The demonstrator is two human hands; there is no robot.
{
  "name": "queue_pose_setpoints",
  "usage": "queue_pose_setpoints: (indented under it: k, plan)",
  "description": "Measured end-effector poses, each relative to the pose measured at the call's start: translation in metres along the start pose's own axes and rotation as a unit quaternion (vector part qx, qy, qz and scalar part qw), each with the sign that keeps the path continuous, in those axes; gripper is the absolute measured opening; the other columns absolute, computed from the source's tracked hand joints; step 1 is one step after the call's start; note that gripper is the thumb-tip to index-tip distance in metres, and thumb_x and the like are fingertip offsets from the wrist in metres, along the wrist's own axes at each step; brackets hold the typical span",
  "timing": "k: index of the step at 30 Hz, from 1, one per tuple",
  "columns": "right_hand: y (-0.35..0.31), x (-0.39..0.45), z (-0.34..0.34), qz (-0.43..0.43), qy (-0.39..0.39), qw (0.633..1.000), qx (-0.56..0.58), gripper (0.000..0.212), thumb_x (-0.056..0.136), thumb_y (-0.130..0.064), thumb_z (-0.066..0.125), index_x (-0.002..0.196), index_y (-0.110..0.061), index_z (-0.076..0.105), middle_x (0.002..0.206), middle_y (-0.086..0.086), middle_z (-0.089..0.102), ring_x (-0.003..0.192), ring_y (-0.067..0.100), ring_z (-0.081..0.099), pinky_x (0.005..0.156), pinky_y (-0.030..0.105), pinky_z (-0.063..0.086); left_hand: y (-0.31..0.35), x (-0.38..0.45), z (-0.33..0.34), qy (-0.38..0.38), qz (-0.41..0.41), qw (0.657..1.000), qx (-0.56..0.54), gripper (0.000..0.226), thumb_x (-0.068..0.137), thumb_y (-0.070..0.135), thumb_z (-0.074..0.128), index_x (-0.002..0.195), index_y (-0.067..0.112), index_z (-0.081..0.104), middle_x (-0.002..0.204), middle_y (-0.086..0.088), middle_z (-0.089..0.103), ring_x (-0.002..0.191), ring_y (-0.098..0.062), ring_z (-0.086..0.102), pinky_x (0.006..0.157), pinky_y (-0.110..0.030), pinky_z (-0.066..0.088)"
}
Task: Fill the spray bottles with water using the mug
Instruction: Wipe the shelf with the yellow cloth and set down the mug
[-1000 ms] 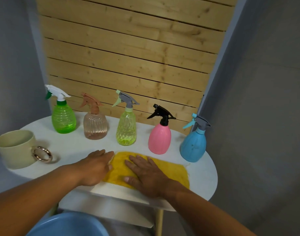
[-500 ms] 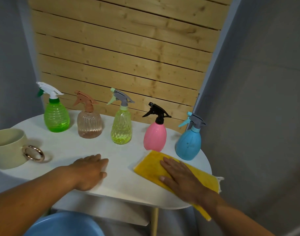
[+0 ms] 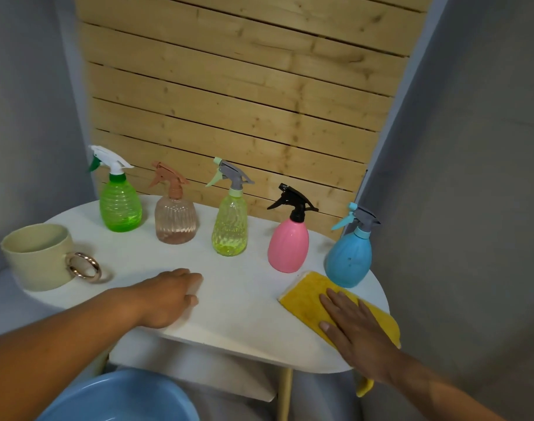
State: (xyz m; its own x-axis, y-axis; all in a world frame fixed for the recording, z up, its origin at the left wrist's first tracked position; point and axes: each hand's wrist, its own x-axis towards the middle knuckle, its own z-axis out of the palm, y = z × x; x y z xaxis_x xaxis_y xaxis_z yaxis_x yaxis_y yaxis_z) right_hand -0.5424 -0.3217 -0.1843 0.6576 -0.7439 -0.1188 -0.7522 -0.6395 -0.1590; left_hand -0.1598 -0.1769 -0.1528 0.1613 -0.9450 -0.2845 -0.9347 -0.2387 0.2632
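Here the five spray bottles stand upright in a row along the back of the white counter (image 3: 229, 299), all with trigger heads screwed on: green bottle (image 3: 120, 208), peach bottle (image 3: 175, 220), yellow-green bottle (image 3: 230, 229), pink bottle (image 3: 287, 244) and blue bottle (image 3: 348, 256). Spaced apart like this, each can likely be lifted without knocking its neighbour. The mug (image 3: 38, 256), cream with a metal ring handle turned toward the person, sits at the counter's left end, well apart from both hands; whether it holds water I cannot tell from this angle.

The right hand (image 3: 355, 326) lies flat, fingers spread, on a yellow cloth (image 3: 305, 302) at the counter's right edge, just beside the blue bottle; the cloth partly hangs over the rim, probably kept there for spills. The left hand (image 3: 168, 299) rests palm down on bare counter, fingers loosely curled and holding nothing.

The counter is a small rounded top, seemingly dry, though glare makes that uncertain. Behind it is a wall of pale wooden planks (image 3: 244, 101) between grey walls, and a blue basin (image 3: 123, 399) sits below the near edge, perhaps the water source. No bottle is opened yet, so filling looks not begun.
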Motion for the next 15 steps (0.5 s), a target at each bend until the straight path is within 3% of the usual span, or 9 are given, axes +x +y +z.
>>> queue_pose_setpoints:
  k: [7, 15]
  plan:
    - [-0.053, 0.01, 0.004, -0.062, -0.032, 0.997, -0.017, 0.072, 0.09, -0.073, -0.002, 0.157, -0.048, -0.005, 0.162, -0.023, -0.021, 0.149, 0.0, -0.025, 0.119, 0.03, -0.02, -0.02, -0.013, -0.006, 0.049, 0.0, 0.999, -0.02, 0.061, 0.111, 0.03, 0.044, 0.166, 0.022, 0.018, 0.173, -0.003, 0.021, 0.158, -0.023, 0.024, 0.127, -0.032, 0.021]
    - [-0.134, 0.058, 0.014, -0.096, -0.024, 0.995, -0.022, 0.088, 0.077, -0.074, -0.012, 0.159, -0.043, -0.002, 0.168, -0.009, -0.015, 0.154, 0.012, -0.018, 0.124, 0.043, -0.012, -0.032, -0.045, -0.034, 0.137, 0.029, 0.99, -0.01, 0.06, 0.109, 0.02, 0.049, 0.163, 0.033, 0.027, 0.169, 0.006, 0.03, 0.155, -0.016, 0.03, 0.123, -0.028, 0.025]
